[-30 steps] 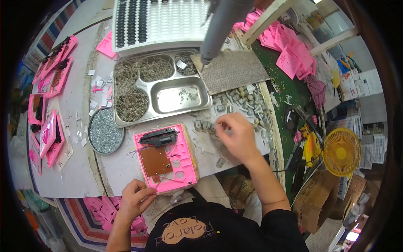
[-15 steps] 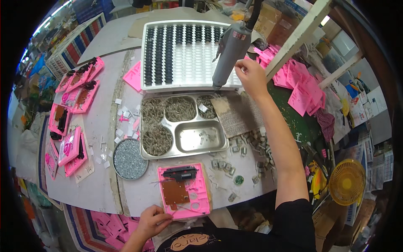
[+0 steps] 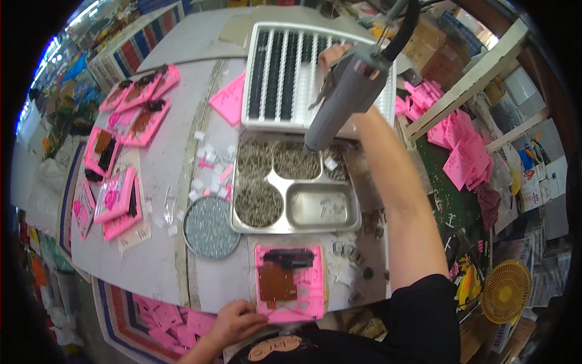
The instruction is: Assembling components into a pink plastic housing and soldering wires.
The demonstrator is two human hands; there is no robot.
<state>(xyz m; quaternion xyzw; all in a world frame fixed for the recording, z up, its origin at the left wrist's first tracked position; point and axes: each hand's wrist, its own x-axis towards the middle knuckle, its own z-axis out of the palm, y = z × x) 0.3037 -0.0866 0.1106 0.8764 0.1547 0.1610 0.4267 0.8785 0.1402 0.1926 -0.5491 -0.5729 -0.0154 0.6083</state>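
Near the table's front edge lies a pink plastic housing (image 3: 308, 285) with a brown circuit board (image 3: 277, 284) and a black mechanism (image 3: 291, 258) in it. At its lower left corner my left hand (image 3: 237, 320) has its fingers closed on the edge. My right hand (image 3: 333, 56) reaches over a white slotted tray (image 3: 321, 124) holding rows of small black parts (image 3: 282, 76). A hanging grey electric screwdriver (image 3: 342, 100) covers most of that hand, so its fingertips are hidden. Beneath the screwdriver tip sits a metal compartment tray (image 3: 297, 229) with many small screws or pins.
A round dish (image 3: 211, 227) of small metal pieces stands left of the metal tray. Several filled pink housings (image 3: 118, 200) lie farther left. Small metal motors (image 3: 348, 250) sit near the right forearm. Pink panels (image 3: 464, 158) are piled right, beyond a white post (image 3: 470, 76).
My right hand has moved from beside the screwdriver to over the far part of the slotted tray. My left hand stays at the housing's corner. The whole view has shifted.
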